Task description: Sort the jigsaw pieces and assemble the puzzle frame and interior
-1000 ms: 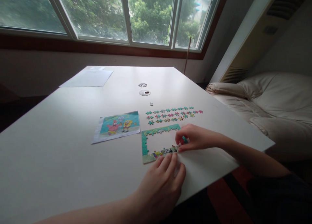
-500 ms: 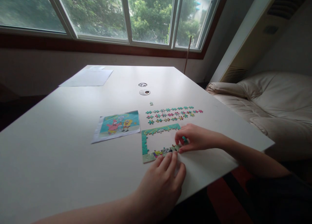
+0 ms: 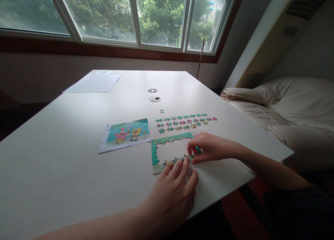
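Note:
A partly joined jigsaw puzzle border (image 3: 154,154) lies on the white table, teal on top and sides, with figures along its lower edge. My left hand (image 3: 173,189) rests over that lower edge, fingers stretched out and fingertips pressing on it. At the right side of the border, my right hand (image 3: 210,147) has curled fingers and thumb closed about the edge; a bit of teal shows between them. Those fingers hide the lower right corner. Above the border, loose jigsaw pieces (image 3: 182,122) lie in rows. To the left is a picture sheet (image 3: 128,132) with cartoon characters.
A single puzzle piece (image 3: 161,110) lies apart, beyond the rows. Farther back are two round fittings (image 3: 154,99) in the table (image 3: 78,139). Papers (image 3: 92,83) lie at the far left. A pale leather sofa (image 3: 300,104) stands to the right, beneath the window side.
My left fingers have shifted slightly up and left, covering more of the figures on the lower edge. My right hand stays at the border's right side, nearly still.

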{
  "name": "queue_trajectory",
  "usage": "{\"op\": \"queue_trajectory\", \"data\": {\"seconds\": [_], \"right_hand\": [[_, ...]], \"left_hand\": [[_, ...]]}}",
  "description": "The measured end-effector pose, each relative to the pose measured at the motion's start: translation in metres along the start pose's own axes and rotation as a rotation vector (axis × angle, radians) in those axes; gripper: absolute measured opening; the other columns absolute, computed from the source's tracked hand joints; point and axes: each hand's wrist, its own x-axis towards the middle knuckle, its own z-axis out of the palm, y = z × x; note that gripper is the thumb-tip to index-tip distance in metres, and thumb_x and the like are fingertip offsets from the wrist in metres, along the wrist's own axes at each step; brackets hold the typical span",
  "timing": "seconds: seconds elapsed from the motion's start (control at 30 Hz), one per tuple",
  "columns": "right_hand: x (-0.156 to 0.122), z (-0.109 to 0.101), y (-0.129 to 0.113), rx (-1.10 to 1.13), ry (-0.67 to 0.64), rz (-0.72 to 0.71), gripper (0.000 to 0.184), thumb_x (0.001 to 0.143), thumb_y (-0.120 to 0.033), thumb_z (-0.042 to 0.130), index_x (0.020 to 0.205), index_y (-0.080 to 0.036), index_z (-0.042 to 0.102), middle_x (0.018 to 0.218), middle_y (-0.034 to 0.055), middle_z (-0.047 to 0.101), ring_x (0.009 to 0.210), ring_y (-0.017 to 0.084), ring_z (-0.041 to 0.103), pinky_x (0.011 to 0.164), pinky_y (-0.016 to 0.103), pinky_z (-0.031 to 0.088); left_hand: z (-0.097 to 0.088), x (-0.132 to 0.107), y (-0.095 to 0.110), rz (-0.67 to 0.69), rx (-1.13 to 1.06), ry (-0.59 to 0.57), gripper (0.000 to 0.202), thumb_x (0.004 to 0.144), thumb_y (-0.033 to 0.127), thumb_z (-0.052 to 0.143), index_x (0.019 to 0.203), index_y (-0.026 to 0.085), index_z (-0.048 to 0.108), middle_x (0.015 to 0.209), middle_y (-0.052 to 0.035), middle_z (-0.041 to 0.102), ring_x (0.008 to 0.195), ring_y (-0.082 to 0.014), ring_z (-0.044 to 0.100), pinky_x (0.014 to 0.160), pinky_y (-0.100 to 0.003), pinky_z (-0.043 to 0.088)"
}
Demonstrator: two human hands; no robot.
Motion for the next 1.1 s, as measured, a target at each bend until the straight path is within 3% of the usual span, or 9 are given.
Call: {"op": "queue_trajectory", "data": {"seconds": [0.17,0.37,0.67,0.93,1.1], "right_hand": [[-0.001,-0.011,0.009,0.049,0.014,-0.027,0.022,0.076,-0.036,0.063,0.089,-0.019,0.062,0.077,0.0004,0.065,0.069,0.011,0.055,0.065,0.023,0.038],[0.018,-0.033,0.044,0.087,0.117,0.049,0.025,0.081,-0.038,0.055,0.089,-0.015,0.064,0.077,0.0029,0.064,0.068,0.011,0.054,0.061,0.022,0.039],[0.090,-0.044,0.091,0.064,0.244,0.126,0.023,0.077,-0.033,0.058,0.087,-0.013,0.065,0.077,0.0039,0.063,0.069,0.011,0.054,0.062,0.022,0.039],[0.159,-0.044,0.099,0.169,0.173,0.204,0.031,0.075,-0.032,0.062,0.101,-0.014,0.060,0.098,0.0082,0.061,0.077,0.012,0.055,0.066,0.023,0.041],[0.188,-0.044,0.103,0.220,0.107,0.231,0.035,0.071,-0.034,0.069,0.099,-0.016,0.060,0.095,0.0063,0.058,0.072,0.011,0.052,0.062,0.022,0.041]], "left_hand": [[-0.008,0.003,-0.005,0.028,-0.038,-0.053,0.048,0.090,0.047,0.035,0.125,0.015,0.042,0.135,-0.0170,0.042,0.118,-0.0346,0.041,0.092,-0.051,0.036],[-0.007,0.003,-0.005,0.047,-0.032,-0.066,0.055,0.089,0.053,0.032,0.126,0.014,0.041,0.134,-0.0171,0.041,0.117,-0.0362,0.040,0.092,-0.053,0.035],[-0.003,-0.001,-0.005,0.078,-0.059,-0.046,0.048,0.091,0.046,0.034,0.125,0.014,0.042,0.137,-0.0158,0.039,0.123,-0.0341,0.035,0.097,-0.050,0.032],[-0.004,0.001,-0.005,0.076,-0.105,-0.055,0.044,0.091,0.045,0.035,0.123,0.015,0.043,0.135,-0.0153,0.041,0.122,-0.0327,0.038,0.098,-0.049,0.032],[-0.006,0.001,-0.005,0.087,-0.114,-0.061,0.044,0.091,0.043,0.035,0.123,0.014,0.043,0.135,-0.0161,0.041,0.122,-0.0331,0.038,0.098,-0.049,0.033]]}}
